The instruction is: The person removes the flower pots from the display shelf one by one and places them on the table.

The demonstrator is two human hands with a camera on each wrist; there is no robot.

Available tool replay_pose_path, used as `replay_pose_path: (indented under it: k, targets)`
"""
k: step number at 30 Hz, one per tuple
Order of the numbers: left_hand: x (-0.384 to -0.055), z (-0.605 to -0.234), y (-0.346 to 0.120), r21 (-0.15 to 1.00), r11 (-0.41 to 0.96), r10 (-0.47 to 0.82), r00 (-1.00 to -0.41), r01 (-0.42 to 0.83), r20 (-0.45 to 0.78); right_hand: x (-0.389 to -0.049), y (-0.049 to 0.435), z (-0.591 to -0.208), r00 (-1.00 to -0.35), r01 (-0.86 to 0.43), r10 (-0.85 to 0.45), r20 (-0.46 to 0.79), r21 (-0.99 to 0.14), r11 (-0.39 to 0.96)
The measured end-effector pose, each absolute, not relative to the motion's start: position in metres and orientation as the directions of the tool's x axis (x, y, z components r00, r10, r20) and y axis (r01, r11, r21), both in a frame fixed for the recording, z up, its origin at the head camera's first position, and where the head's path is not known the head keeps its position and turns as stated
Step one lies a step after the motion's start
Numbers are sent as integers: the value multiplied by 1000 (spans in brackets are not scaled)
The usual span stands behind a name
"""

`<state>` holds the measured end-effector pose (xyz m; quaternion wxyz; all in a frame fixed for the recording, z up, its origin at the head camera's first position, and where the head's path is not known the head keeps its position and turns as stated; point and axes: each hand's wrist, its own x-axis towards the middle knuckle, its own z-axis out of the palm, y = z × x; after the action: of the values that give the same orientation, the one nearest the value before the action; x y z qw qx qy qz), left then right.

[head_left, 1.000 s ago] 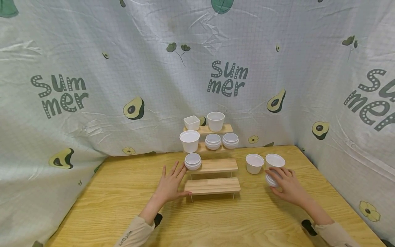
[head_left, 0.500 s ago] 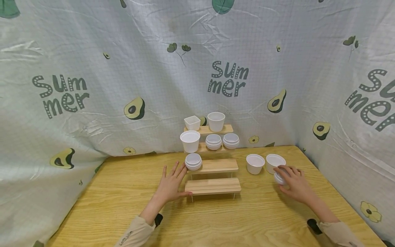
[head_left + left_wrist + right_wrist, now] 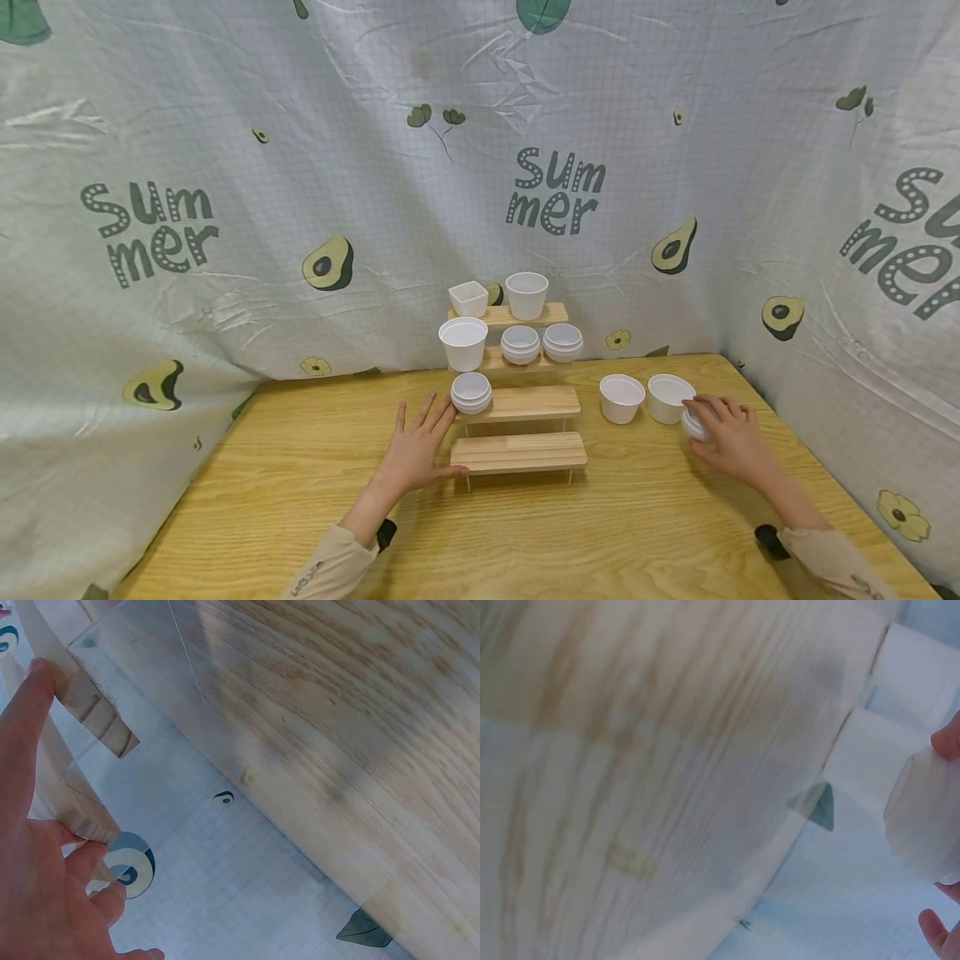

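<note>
My right hand [image 3: 731,440] grips a small white round bowl [image 3: 694,427] with a ridged side, just right of and nearer than a white tub [image 3: 670,399]. In the right wrist view this bowl [image 3: 924,817] sits between thumb and fingers. My left hand [image 3: 417,450] is spread out at the left side of a stepped wooden display stand [image 3: 517,452]. Its thumb touches the end of the lowest step, and the forefinger is at the end of the step above, beside another ridged bowl [image 3: 471,394]. A stand board [image 3: 82,694] shows under a fingertip in the left wrist view.
Another white tub [image 3: 621,398] stands right of the stand. The upper steps carry a square white cup [image 3: 468,299], two tall white cups [image 3: 527,296] and two ridged bowls [image 3: 520,345]. A printed cloth [image 3: 360,167] hangs behind the wooden table [image 3: 315,467].
My right hand has shifted to the right with the ridged bowl, from in front of the right-hand tub to that tub's right side. My left hand stays at the stand.
</note>
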<state>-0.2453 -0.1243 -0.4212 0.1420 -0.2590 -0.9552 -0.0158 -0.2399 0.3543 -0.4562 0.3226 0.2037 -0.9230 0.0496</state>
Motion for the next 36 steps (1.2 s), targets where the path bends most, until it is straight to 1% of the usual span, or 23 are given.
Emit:
replay_pose_path:
  k: [11,14,22,30,36]
  targets:
    - [-246,-422,-125,-35,866,488,-829,498,273,-248,372,-455,-705,-383,-303,641,15,924]
    - [-246,-422,-125,-29,866,488,-829,500,272,-250,376,-454,-704,-363,-295,646,30,931]
    - [-247,-423,-125,-28,867,487,-832,498,266,-259,386,-452,-750,-295,-238,617,11,955]
    - [-247,-422,-125,-41,866,490,-831,498,265,-271,393,-455,-750,-281,-241,617,33,959]
    - [-247,-423,-125,-41,866,490,-832,498,261,-279,395,-457,-799,-269,-236,553,22,963]
